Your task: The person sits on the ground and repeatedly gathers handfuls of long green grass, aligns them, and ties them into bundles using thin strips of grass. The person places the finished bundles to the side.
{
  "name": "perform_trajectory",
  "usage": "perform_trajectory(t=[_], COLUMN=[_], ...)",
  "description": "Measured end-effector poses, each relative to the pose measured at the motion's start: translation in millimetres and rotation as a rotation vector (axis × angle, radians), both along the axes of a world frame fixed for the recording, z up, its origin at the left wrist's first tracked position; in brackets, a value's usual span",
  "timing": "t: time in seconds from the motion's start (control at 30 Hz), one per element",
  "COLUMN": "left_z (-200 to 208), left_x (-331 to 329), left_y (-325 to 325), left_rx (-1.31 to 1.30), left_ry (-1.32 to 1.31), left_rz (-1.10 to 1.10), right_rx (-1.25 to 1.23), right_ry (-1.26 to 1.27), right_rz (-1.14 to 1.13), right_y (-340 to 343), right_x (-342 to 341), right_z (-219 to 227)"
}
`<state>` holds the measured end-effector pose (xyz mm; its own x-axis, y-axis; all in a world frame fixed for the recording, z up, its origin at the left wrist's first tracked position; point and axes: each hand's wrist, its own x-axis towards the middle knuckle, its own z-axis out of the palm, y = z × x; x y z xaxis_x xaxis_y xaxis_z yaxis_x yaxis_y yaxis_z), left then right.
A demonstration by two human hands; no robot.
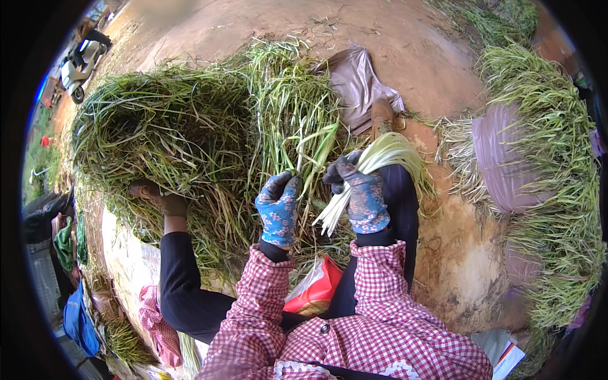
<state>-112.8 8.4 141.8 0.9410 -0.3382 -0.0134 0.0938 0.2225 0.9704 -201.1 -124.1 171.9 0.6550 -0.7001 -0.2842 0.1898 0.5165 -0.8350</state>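
My right hand, in a blue flowered glove with dark, soiled fingers, is closed around a bundle of long pale stalks. Their whitish ends point down toward my lap, while the yellowish ends droop over my right knee. Close beside it, my left hand wears a matching glove. Its thumb and fingers pinch a thin green stalk at the near edge of the pile. The big heap of green, grassy stalks lies between and beyond my legs, with brownish, withered leaves mixed in.
A red plastic bag lies in my lap. Beyond the heap is a greyish purple sheet. To the right, pale stalks lie beside a purple wrap and a long row of greens. A scooter stands far left.
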Motion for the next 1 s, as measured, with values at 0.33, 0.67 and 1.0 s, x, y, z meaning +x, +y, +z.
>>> perform_trajectory(t=[0.33,0.67,1.0], left_z=[16.2,-98.9,20.0], left_x=[-7.7,99.1,44.5], left_y=[-3.6,173.1,11.3], left_rx=[0.306,1.261,0.302], left_ry=[-0.705,-0.116,-0.680], left_rz=[-0.167,0.162,-0.449], right_rx=[-0.157,0.058,-0.187], right_ry=[0.004,-0.092,-0.001], right_rz=[-0.034,-0.426,-0.187], right_y=[11.7,-12.7,0.7], right_x=[17.3,0.9,17.4], right_z=[-15.4,16.0,-8.5])
